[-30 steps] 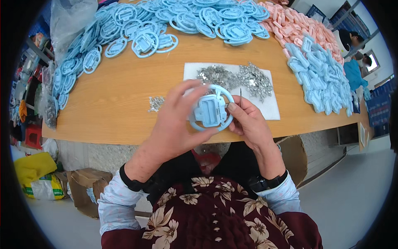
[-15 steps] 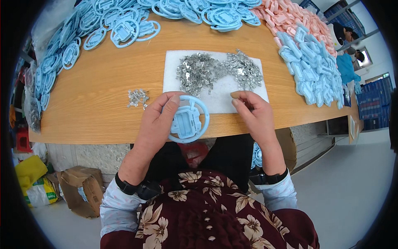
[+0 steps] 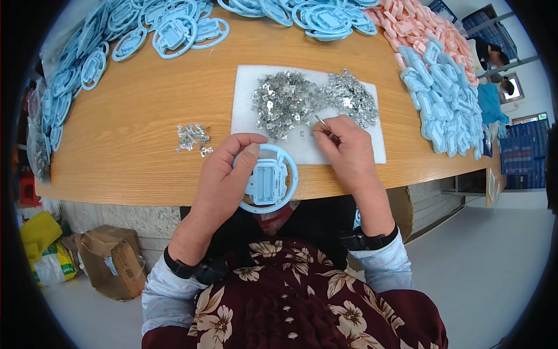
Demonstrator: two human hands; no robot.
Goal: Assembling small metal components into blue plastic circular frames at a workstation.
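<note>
My left hand (image 3: 225, 168) is closed on the left rim of a light-blue plastic ring part (image 3: 293, 177), shaped like a toy steering wheel with a boxy recessed centre. It is held at the table's front edge, its recess facing up. My right hand (image 3: 349, 148) pinches a thin metal tool (image 3: 319, 120) that looks like tweezers, mostly hidden by the fingers. The tip lies over a white foam sheet (image 3: 247, 87), close to a heap of small silvery metal clips (image 3: 282, 104). A second silvery heap (image 3: 351, 99) adjoins it on the right. One tiny piece (image 3: 301, 134) lies apart near the tool.
Left of the foam, a small cluster of metal pieces (image 3: 192, 136) rests on the wooden table (image 3: 128, 157). Similar blue ring parts (image 3: 174, 35) pile along the far and left sides. Blue plastic pieces (image 3: 439, 99) and pink ones (image 3: 410, 26) heap up at the right.
My right hand has turned inward and closed further, and a thin metal tool now shows in its fingers. The ring part has shifted slightly right and nearer, still in my left hand.
</note>
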